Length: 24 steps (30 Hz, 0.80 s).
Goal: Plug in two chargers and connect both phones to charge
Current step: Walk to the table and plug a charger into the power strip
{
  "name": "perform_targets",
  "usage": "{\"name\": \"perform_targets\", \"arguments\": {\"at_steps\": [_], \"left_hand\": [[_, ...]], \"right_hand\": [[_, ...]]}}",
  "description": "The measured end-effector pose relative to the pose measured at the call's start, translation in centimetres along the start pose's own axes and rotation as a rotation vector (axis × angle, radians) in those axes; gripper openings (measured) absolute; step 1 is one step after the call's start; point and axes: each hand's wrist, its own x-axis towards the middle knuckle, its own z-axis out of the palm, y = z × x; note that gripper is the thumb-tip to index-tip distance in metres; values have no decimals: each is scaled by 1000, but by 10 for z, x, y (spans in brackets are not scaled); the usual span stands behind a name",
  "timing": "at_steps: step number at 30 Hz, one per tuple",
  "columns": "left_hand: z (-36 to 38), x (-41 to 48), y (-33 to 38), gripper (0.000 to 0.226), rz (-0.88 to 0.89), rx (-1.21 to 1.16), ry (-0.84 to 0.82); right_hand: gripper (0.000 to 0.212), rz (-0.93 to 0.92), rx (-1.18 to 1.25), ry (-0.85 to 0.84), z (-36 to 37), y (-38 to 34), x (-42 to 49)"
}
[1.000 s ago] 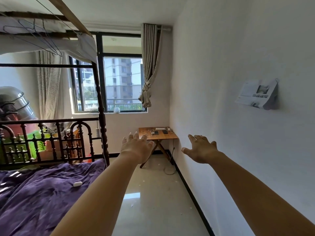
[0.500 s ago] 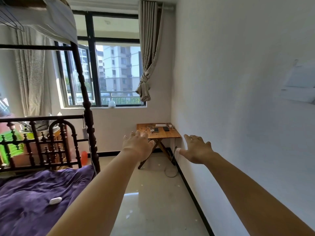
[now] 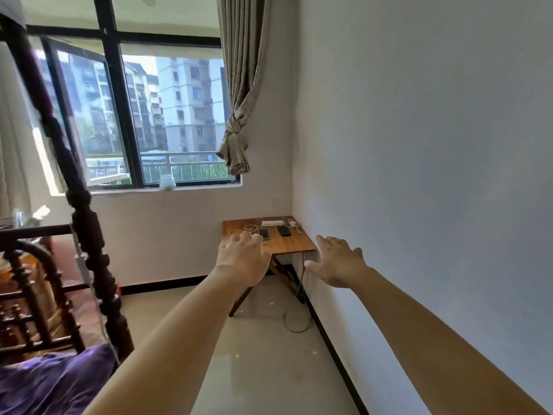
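A small wooden folding table (image 3: 294, 246) stands in the far corner under the window. On it lie two dark phones, one (image 3: 264, 233) to the left and one (image 3: 284, 231) to the right, with a white power strip (image 3: 272, 223) behind them. Pale cables (image 3: 250, 228) coil at the left, and white chargers with cords (image 3: 293, 224) sit at the right end. My left hand (image 3: 242, 259) and my right hand (image 3: 338, 262) are stretched out ahead, fingers spread, holding nothing, well short of the table.
A dark carved wooden bedpost (image 3: 89, 235) and footboard stand at the left with a purple blanket (image 3: 54, 381) below. The white wall (image 3: 434, 175) runs close along the right. A cord (image 3: 294, 319) loops on the tiled floor under the table. A knotted curtain (image 3: 239, 121) hangs above.
The view has moved forward toward the corner table, which looks larger. The bed has slid further left. Both hands stay outstretched and spread.
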Motion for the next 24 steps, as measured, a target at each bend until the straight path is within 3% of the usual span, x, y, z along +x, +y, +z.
{"name": "perform_targets", "arguments": {"at_steps": [11, 20, 24], "left_hand": [[79, 269, -30, 52, -86, -66, -40], [145, 464, -75, 45, -40, 16, -83], [177, 555, -103, 49, -84, -94, -44]], "right_hand": [[74, -9, -18, -20, 37, 45, 273], [71, -23, -12, -48, 92, 55, 480], [70, -9, -1, -38, 123, 53, 578]]}}
